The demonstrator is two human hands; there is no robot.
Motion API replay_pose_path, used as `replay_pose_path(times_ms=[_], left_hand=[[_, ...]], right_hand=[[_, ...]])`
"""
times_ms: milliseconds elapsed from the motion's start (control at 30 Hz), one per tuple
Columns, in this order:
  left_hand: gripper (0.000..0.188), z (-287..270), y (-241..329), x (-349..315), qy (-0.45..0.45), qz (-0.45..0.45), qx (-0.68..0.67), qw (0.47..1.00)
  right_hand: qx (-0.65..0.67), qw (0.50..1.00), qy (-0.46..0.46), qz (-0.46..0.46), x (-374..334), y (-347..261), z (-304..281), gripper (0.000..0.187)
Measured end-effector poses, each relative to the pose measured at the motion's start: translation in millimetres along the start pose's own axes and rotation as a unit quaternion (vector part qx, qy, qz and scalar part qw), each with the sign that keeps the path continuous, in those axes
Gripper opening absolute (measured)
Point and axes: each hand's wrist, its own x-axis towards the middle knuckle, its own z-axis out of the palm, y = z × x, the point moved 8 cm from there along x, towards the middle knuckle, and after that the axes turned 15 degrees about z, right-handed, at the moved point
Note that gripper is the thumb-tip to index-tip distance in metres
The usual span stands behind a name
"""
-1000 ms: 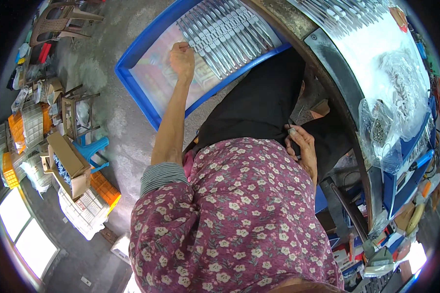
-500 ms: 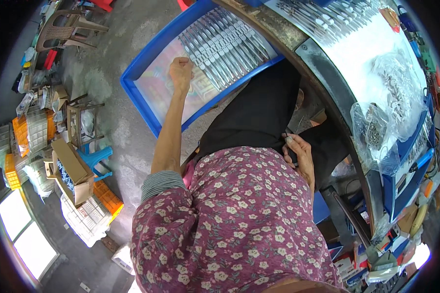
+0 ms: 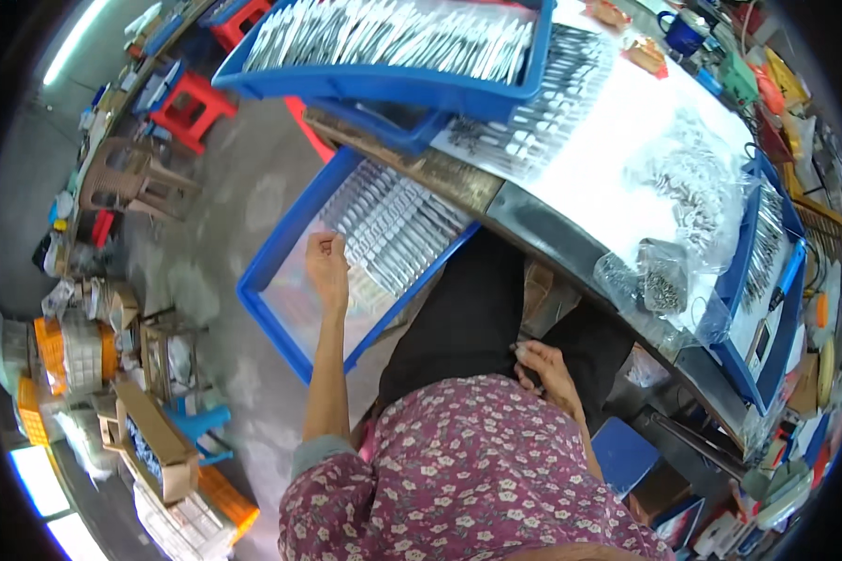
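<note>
My left hand is over a blue tray beside my left leg, with its fingers curled together. It is close to the left end of rows of slender silver metal tools laid side by side; whether the fingers pinch one is hidden. A pale, faintly coloured sheet lines the tray's bare part. On my lap, against the black trousers, rests my right hand. Its thumb and fingers come together, and anything between them is too small to name.
A workbench runs along the right, bearing another blue tray full of silver tools. Small metal parts lie on plastic, beside a bag of small pieces. Left stand a red stool, a brown chair and a cardboard box.
My view has tipped upward, bringing in the full tray on the workbench. My left hand keeps about the same place by the tool rows; my right hand stays on my lap.
</note>
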Motion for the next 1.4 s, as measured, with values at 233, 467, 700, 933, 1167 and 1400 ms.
replay_pose_path(times_ms=[233,467,700,933,1167,1400], left_hand=[[0.008,50.5,243.6,48.6,-0.065,0.349,-0.059,0.933],[0.019,152.1,293.8,161.0,-0.185,0.489,0.140,0.841],[0.028,225.2,258.6,192.6,-0.265,0.529,0.304,0.747],[0.023,217.4,246.4,199.0,-0.255,0.488,0.249,0.797],[0.025,201.6,255.2,203.1,-0.204,0.397,0.225,0.866],[0.024,172.3,281.6,186.4,-0.160,0.384,0.049,0.908]], right_hand=[[-0.002,1.000,0.018,-0.001,-7.0,-2.2,2.4,0.019],[0.003,1.000,-0.002,-0.002,-3.5,-6.1,10.3,0.018],[0.003,1.000,0.005,-0.002,-10.5,-10.1,3.5,0.018],[-0.005,0.998,-0.039,-0.048,-0.8,-2.1,-1.0,0.022],[-0.021,0.999,0.003,-0.035,-8.7,-4.2,0.3,0.021],[0.000,1.000,-0.001,-0.019,-1.7,-7.3,3.4,0.021]])
